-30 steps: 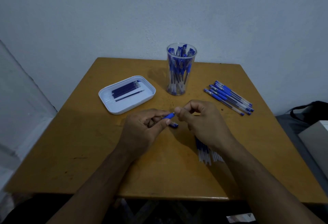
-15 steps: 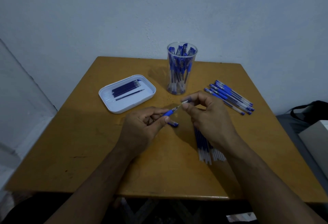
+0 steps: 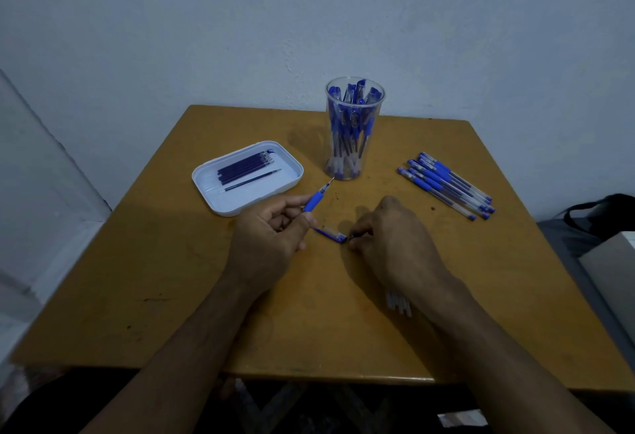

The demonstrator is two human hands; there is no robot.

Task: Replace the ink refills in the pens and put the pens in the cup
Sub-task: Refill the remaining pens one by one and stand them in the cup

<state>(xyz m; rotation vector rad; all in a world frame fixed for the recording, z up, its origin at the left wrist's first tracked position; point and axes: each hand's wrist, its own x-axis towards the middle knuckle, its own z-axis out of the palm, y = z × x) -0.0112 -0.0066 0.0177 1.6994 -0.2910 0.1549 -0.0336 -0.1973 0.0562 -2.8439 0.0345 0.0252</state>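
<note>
On the left of the smooth, scuffed ochre worktop [image 3: 171,279] sits a shallow white plastic tray [image 3: 206,189] with rounded corners, holding thin dark-blue refills [image 3: 245,169] in a tight row and one lying apart. Just right of it, the left hand [image 3: 268,238] has its grip pinched around a pen [image 3: 318,198] by the ribbed blue rubber sleeve, bare metal tip angled up toward the cup. Behind stands the tall clear plastic cup [image 3: 354,131], packed with upright blue-capped pens. A blue cap [image 3: 331,232] with a clear end lies flat between the hands. The right hand [image 3: 395,241] rests knuckles up, fingers curled down beside the cap; whether they pinch anything I cannot tell. Translucent pen ends [image 3: 398,303] poke from beneath its wrist. Far right, a fanned bundle of slim capped pens [image 3: 446,184] lies diagonally.
</note>
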